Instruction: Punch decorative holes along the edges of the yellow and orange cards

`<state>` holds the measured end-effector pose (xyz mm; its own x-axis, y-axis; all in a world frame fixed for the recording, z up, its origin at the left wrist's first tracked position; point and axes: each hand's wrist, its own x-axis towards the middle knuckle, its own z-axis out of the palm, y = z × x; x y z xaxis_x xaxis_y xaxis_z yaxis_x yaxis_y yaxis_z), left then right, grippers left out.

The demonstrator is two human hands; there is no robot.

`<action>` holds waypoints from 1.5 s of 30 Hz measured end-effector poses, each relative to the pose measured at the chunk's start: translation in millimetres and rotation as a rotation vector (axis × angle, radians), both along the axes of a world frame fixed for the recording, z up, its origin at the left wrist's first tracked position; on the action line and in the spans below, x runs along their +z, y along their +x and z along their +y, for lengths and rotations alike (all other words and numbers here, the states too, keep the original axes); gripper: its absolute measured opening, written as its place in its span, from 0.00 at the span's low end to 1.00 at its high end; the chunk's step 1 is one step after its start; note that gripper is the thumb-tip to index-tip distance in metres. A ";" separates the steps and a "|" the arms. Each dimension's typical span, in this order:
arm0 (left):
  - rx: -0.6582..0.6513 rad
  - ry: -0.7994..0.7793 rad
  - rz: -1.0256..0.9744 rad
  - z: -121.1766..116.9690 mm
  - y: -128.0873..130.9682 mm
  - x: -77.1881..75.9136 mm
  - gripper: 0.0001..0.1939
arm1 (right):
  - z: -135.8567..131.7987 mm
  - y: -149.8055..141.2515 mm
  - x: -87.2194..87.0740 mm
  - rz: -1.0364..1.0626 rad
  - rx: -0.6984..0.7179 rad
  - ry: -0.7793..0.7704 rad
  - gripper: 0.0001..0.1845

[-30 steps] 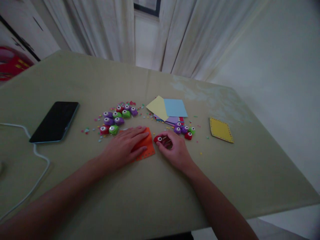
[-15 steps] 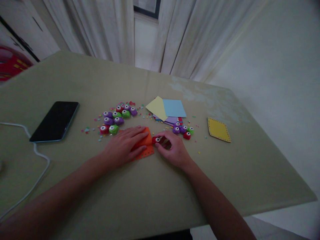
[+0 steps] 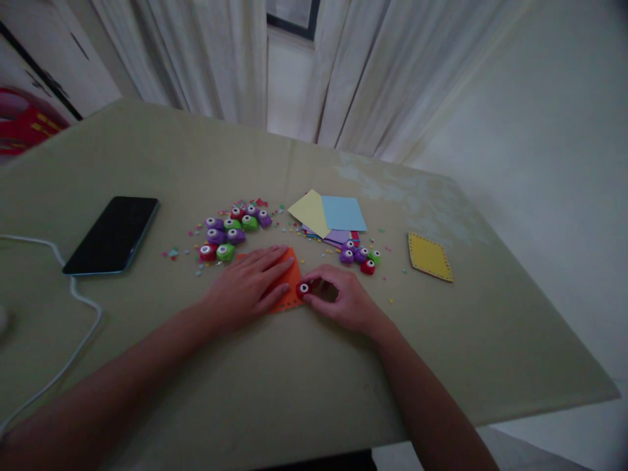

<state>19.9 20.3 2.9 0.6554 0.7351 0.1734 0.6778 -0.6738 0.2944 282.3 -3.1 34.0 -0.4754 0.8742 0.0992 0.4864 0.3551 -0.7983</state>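
Observation:
My left hand (image 3: 250, 281) lies flat with fingers stretched over a small orange sheet of paper (image 3: 290, 278), covering much of it. A row of little holes shows along the sheet's near edge. Between the thumb and fingers of my right hand (image 3: 343, 297) is a small red hole punch (image 3: 303, 289) with a round eye on it, at the sheet's right edge. Beyond my left hand sits a group of red, green and purple punches (image 3: 226, 230). A smaller group of punches (image 3: 362, 254) lies past my right hand.
Coloured paper squares (image 3: 343, 212) are stacked beyond my hands. A yellow square with holed edges (image 3: 430, 256) lies at the right. At the left are a dark tablet (image 3: 114, 235) and a white cable (image 3: 88, 330). Tiny paper bits (image 3: 174, 252) are scattered around.
My right hand has moved the red hole punch nearer to me along the orange sheet's right edge. My left hand stays flat on the sheet. The view has shifted slightly.

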 end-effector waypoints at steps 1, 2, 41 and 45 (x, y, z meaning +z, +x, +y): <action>-0.002 -0.001 -0.004 -0.2 -0.1 -0.3 0.30 | 0.4 0.8 0.1 0.002 -0.001 -0.007 0.11; -0.003 -0.002 -0.010 -0.3 -0.2 -0.7 0.30 | 0.8 1.6 0.1 0.004 -0.001 -0.012 0.11; 0.014 -0.005 -0.039 0.4 -0.3 -5.4 0.30 | 2.1 -0.9 4.7 0.072 -0.165 -0.239 0.14; 0.015 0.007 -0.024 0.2 0.8 -4.0 0.30 | 5.7 -4.0 10.2 0.027 -0.149 -0.295 0.13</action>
<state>20.7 20.6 -1.1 0.6397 0.7437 0.1941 0.6809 -0.6654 0.3060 278.4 2.7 44.2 -0.3412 0.9267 -0.1577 0.4929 0.0335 -0.8695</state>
